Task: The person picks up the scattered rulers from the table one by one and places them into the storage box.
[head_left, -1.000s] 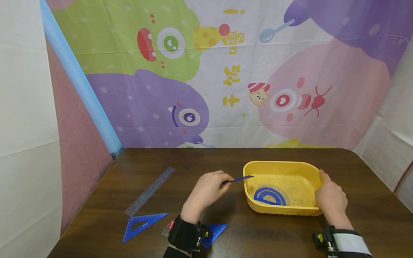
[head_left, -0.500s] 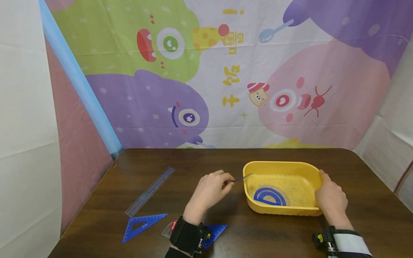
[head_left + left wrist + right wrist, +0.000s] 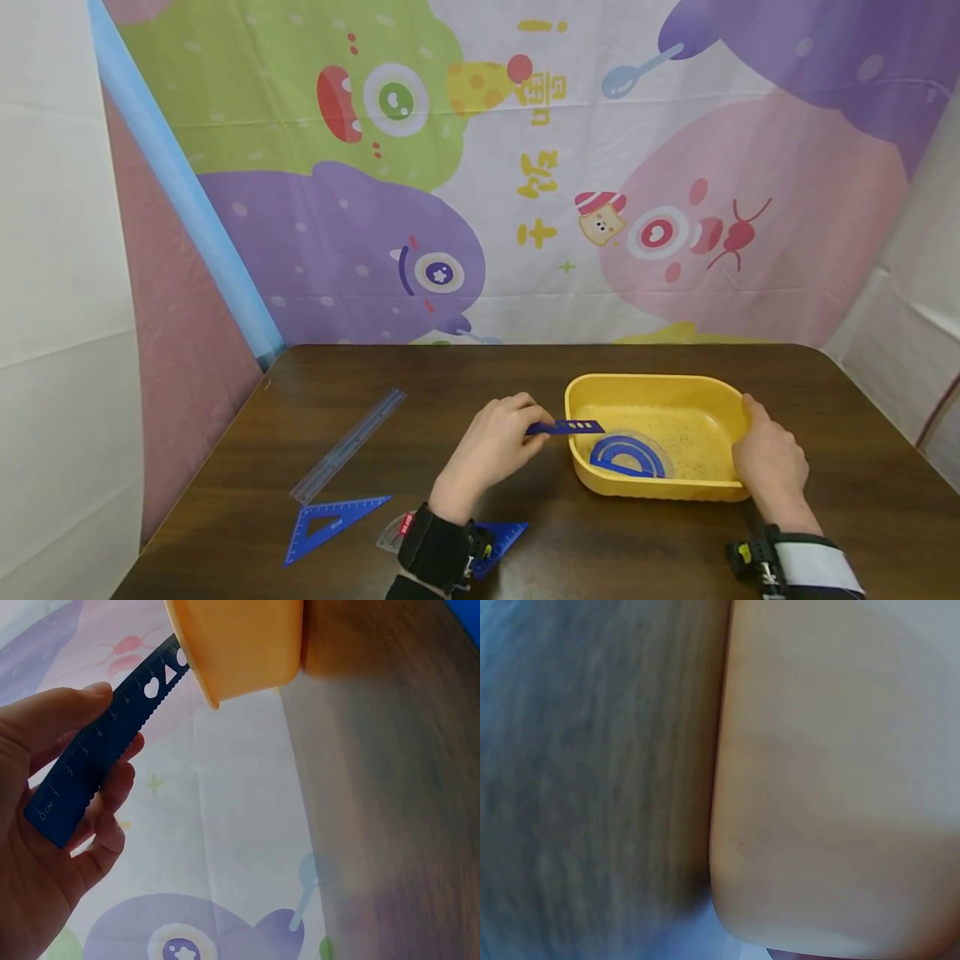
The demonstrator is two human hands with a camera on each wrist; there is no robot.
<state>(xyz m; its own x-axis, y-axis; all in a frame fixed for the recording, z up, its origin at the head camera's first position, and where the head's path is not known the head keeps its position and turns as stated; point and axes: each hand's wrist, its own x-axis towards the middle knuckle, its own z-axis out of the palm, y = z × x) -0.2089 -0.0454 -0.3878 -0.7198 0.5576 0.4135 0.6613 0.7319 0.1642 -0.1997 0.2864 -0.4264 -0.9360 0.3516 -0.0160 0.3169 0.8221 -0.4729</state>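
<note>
My left hand [image 3: 491,446] pinches a short blue ruler [image 3: 577,427] whose far end reaches over the left rim of a yellow plastic basin [image 3: 675,490]. In the left wrist view, the thumb lies on top of the ruler [image 3: 90,746], with the fingers beneath; heart and triangle cut-outs show near its far end. A blue protractor [image 3: 606,465] lies inside the basin, and a clear rounded piece shows behind it. At the basin's right side, my right hand [image 3: 770,458] grips the rim; its thumb is hidden. The right wrist view shows mostly the basin's wall [image 3: 817,787].
On the table's left side lie a long clear ruler [image 3: 348,446] and a blue set square [image 3: 337,521]. Nearer the front, my left wrist partly covers another blue triangular piece [image 3: 504,542] and a clear protractor-like piece [image 3: 390,537] with a red label. A patterned cloth [image 3: 525,308] hangs behind.
My left hand has moved slightly right, and the blue ruler has turned from edge-on to show its flat face, reaching further over the basin. The right hand and basin have stayed put.
</note>
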